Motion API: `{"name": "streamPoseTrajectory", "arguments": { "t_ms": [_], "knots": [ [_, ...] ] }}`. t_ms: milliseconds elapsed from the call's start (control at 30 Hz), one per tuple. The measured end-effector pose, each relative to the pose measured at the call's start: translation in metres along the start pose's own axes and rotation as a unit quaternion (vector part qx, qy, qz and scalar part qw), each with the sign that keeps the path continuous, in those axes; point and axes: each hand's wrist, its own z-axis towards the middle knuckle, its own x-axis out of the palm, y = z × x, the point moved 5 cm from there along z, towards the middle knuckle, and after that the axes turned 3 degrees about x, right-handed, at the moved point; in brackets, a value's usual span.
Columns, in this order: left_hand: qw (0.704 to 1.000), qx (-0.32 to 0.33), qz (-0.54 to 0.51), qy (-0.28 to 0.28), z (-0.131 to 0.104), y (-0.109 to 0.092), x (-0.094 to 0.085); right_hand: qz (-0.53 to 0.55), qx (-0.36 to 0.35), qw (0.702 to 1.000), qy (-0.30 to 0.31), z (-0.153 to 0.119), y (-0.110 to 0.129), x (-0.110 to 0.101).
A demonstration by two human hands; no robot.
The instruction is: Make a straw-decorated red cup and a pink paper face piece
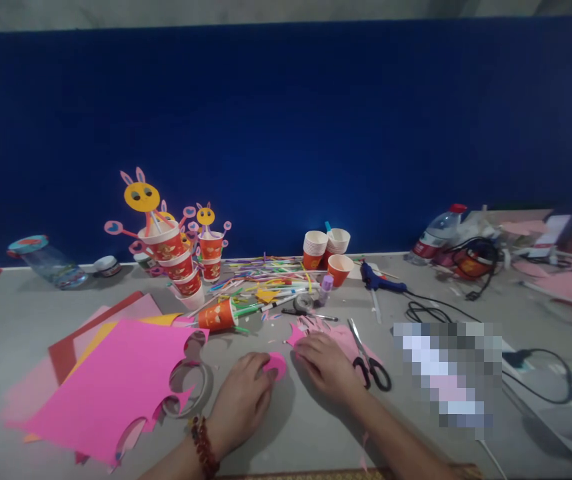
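Note:
My left hand, with a beaded bracelet on its wrist, has its fingers closed on a round pink paper piece at the middle front of the table. To its right, my right hand rests with bent fingertips at a small bright pink scrap; whether it grips the scrap is unclear. Black-handled scissors lie partly open right of that hand, on light pink paper. Left of my left hand are a large bright pink sheet with curved cutouts and a roll of tape.
Decorated cup figures stand at the back left. Straws and pens lie mid-table, near stacked cups. A blue glue gun with a cord, a bottle and a blurred-out object are on the right.

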Motion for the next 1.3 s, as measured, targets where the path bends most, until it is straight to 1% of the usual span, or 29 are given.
{"name": "streamPoseTrajectory", "arguments": {
  "t_ms": [133,233,333,400,533,633,733,800,833,900,933,1000,1033,1067,1100,1200,1300],
  "knots": [
    [1.0,0.006,0.008,0.016,0.0,-0.001,0.005,-0.011,0.003,1.0,0.004,0.0,0.003,0.003],
    [1.0,0.0,-0.004,0.025,-0.001,0.001,0.006,-0.012,0.0,1.0,-0.01,0.0,0.005,-0.002],
    [0.999,-0.01,-0.02,0.029,-0.001,0.002,0.006,-0.012,0.005,0.999,-0.04,-0.001,0.003,-0.021],
    [0.999,-0.007,-0.023,0.036,-0.001,0.001,0.007,-0.006,0.03,0.997,-0.069,-0.001,-0.002,-0.038],
    [0.998,0.011,-0.018,0.051,-0.001,-0.002,0.011,0.006,0.091,0.986,-0.138,0.003,-0.016,-0.076],
    [0.999,0.013,-0.015,0.044,0.0,-0.003,0.008,0.0,0.104,0.975,-0.198,0.011,-0.021,-0.098],
    [0.998,0.011,-0.007,0.057,0.0,-0.005,0.008,0.012,0.087,0.962,-0.257,0.018,-0.02,-0.11],
    [0.997,0.01,-0.002,0.077,0.0,-0.006,0.009,0.022,0.074,0.96,-0.271,0.023,-0.02,-0.111],
    [0.997,0.007,-0.001,0.08,0.0,-0.006,0.01,0.024,0.066,0.961,-0.267,0.025,-0.019,-0.109],
    [0.997,-0.001,-0.001,0.076,0.0,-0.005,0.01,0.016,0.045,0.97,-0.239,0.034,-0.016,-0.101],
    [0.997,-0.002,-0.001,0.073,0.001,-0.005,0.01,0.0,0.038,0.977,-0.208,0.041,-0.015,-0.096],
    [0.997,0.005,0.004,0.077,0.001,-0.006,0.011,-0.068,0.049,0.991,-0.105,0.061,-0.014,-0.079],
    [0.996,0.01,0.006,0.083,0.002,-0.007,0.012,-0.124,0.072,0.99,-0.018,0.073,-0.016,-0.067],
    [0.996,0.013,0.009,0.089,0.002,-0.007,0.013,-0.191,0.094,0.974,0.079,0.085,-0.021,-0.053],
    [0.996,0.013,0.011,0.092,0.002,-0.007,0.014,-0.212,0.103,0.965,0.114,0.098,-0.023,-0.045],
    [0.996,0.007,0.006,0.094,0.003,-0.007,0.014,-0.255,0.126,0.942,0.179,0.136,-0.036,-0.021],
    [0.996,0.007,0.003,0.093,0.001,-0.006,0.013,-0.294,0.142,0.916,0.233,0.165,-0.051,0.001]
  ]
}}
